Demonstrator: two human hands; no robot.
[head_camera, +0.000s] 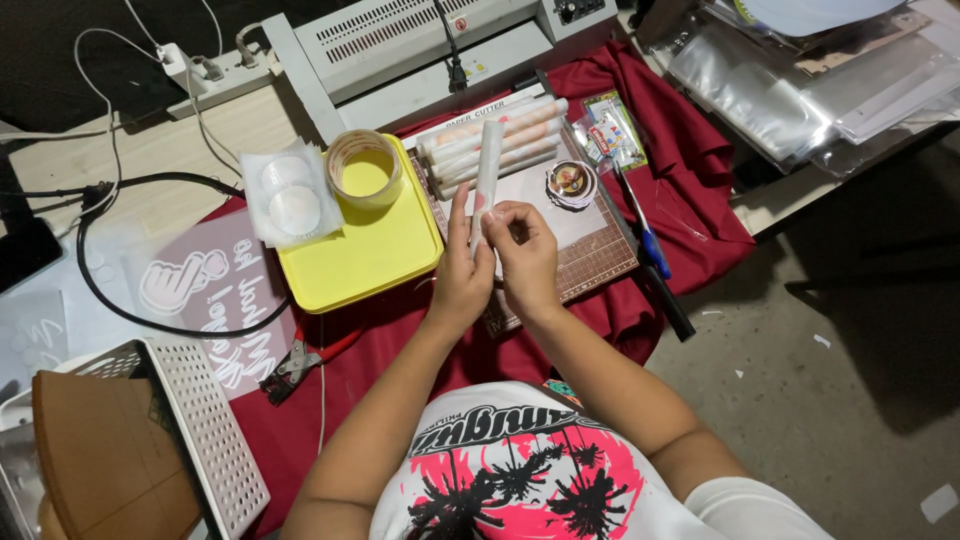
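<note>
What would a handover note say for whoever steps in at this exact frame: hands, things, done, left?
Left hand and right hand together grip a rolled white sheet, held upright over the cutting mat.
Finished-looking rolls lie stacked at the mat's far edge; round stickers sit beside them.
Tape roll rests on the yellow tray.
Done: several rolls.
Left: the roll in hand is not yet set down.
</note>
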